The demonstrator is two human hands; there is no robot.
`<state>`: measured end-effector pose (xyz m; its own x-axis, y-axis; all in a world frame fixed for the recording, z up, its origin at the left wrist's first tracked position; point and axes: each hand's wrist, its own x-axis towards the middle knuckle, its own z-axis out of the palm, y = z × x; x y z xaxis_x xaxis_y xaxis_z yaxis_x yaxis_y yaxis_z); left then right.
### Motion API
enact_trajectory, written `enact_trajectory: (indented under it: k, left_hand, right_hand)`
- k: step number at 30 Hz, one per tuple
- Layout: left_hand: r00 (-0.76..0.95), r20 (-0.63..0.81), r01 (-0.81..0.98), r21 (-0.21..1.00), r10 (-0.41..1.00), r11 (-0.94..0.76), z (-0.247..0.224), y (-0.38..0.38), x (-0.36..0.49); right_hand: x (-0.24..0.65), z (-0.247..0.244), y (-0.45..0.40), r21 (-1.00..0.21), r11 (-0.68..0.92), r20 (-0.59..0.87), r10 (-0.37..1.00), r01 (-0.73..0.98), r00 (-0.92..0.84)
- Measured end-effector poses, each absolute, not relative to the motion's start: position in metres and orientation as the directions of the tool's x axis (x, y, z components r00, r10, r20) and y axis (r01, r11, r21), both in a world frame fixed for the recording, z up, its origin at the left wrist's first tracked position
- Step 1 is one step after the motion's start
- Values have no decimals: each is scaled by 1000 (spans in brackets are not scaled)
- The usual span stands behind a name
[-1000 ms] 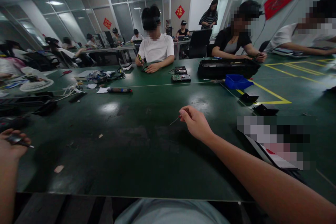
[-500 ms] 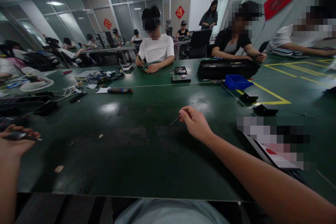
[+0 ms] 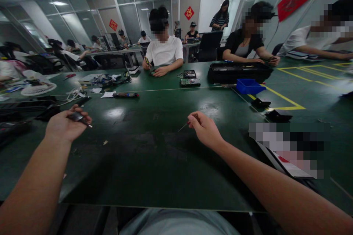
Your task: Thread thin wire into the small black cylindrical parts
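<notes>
My left hand [image 3: 67, 123] is raised over the left side of the green table, palm up. Its fingers curl round a small black piece [image 3: 77, 116] with a light metal tip pointing right; its exact kind I cannot make out. On the right of the middle, my right hand [image 3: 205, 126] grips a thin screwdriver [image 3: 184, 126], its metal shaft slanting down and left above the tabletop. Most of the screwdriver's reddish handle is hidden in my fingers. The two hands are well apart.
Across the green table [image 3: 154, 169] lie a dark thick pen-like tool [image 3: 126, 95], hard drives [image 3: 190, 82], a blue bin [image 3: 250, 86] and a long black casing [image 3: 238, 72]. Black metal pieces [image 3: 278, 115] rest at right. Co-workers sit opposite; a white fan [image 3: 38, 88] is far left.
My left hand has come in from the left edge toward the middle and farther from me, carrying the black piece. My right hand with the screwdriver has stayed in place.
</notes>
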<state>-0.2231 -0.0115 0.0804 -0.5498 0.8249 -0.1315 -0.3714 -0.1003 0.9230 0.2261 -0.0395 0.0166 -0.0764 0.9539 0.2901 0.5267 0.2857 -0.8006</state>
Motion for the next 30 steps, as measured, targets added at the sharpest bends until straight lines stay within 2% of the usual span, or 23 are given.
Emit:
enact_trajectory:
  k: [2, 9, 14, 19, 23, 27, 30]
  left_hand:
    - [-466, -148, -470, 876, 873, -103, 86, -11, -193]
    - [-131, -152, -603, 797, 980, 43, 96, -7, -107]
    - [22, -106, -555, 826, 994, 101, 81, -1, -56]
    - [138, -21, -349, 934, 990, 69, 56, -6, -7]
    - [211, 107, 6, 994, 972, -110, 37, -18, 20]
    - [350, 217, 376, 858, 911, -349, 16, -28, 26]
    - [412, 230, 501, 751, 882, -430, -1, -28, 22]
  right_hand:
    - [227, 16, -39, -801, 296, 306, 950, 521, -68]
    - [227, 19, -41, -803, 284, 295, 953, 525, -65]
    - [228, 20, -41, -794, 288, 292, 953, 535, -80]
    - [227, 18, -41, -797, 290, 292, 953, 529, -82]
    - [228, 15, -39, -793, 313, 321, 944, 523, -78]
    - [227, 13, -38, -787, 332, 347, 935, 520, -73]
    - [225, 14, -39, -791, 323, 336, 939, 520, -72]
